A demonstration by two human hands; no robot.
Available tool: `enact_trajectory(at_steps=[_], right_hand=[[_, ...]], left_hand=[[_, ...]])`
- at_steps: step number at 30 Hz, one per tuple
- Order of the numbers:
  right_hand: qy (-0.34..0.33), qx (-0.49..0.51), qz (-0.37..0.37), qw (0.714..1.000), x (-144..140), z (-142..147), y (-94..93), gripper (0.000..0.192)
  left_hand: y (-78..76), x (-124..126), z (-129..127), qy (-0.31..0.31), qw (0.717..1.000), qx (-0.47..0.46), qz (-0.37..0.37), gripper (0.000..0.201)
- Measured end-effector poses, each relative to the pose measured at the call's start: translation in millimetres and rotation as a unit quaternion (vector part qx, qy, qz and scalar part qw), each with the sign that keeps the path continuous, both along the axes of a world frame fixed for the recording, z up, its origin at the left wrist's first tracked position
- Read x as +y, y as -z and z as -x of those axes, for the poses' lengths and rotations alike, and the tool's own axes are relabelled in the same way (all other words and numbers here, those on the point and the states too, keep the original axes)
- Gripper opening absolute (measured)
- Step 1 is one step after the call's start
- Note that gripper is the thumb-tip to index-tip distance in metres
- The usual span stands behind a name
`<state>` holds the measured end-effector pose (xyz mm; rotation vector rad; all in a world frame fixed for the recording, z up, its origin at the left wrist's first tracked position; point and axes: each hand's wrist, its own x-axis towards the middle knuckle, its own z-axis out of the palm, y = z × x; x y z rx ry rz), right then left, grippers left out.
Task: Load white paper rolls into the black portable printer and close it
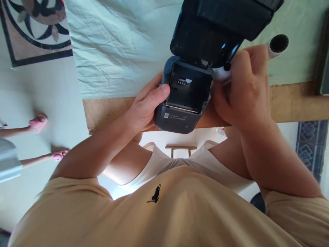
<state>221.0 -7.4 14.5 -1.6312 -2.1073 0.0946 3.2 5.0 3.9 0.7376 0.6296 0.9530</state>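
Note:
A dark grey label printer [180,118] stands at the near edge of the table with its lid [218,24] swung up and its paper bay [189,91] empty. My left hand [146,104] grips the printer's left side, thumb resting on the bay's rim. My right hand [246,85] is closed at the printer's right side around a white roll-like piece with a black end [222,72]. A white tube end with a dark opening [278,44] shows beyond my knuckles; I cannot tell whether it is the same piece.
A creased pale green cloth [115,44] covers the wooden table [295,103]. A dark object [325,61] lies at the right edge. Another person's feet in pink sandals [38,123] stand on the floor at left. A small stool [181,150] shows below the table.

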Motion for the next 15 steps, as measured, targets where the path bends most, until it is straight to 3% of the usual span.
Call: enact_trajectory(at_steps=[9,15], right_hand=[[-0.017,0.003,0.004,1.0,2.0,-5.3,2.2,0.032],[-0.023,-0.012,0.029,0.999,-6.2,-7.9,-9.4,0.039]], left_hand=[[-0.4,-0.4,-1.6,0.003,0.998,0.064,0.011,0.042],[-1.0,-1.0,-1.5,-0.002,0.999,0.036,0.006,0.035]])
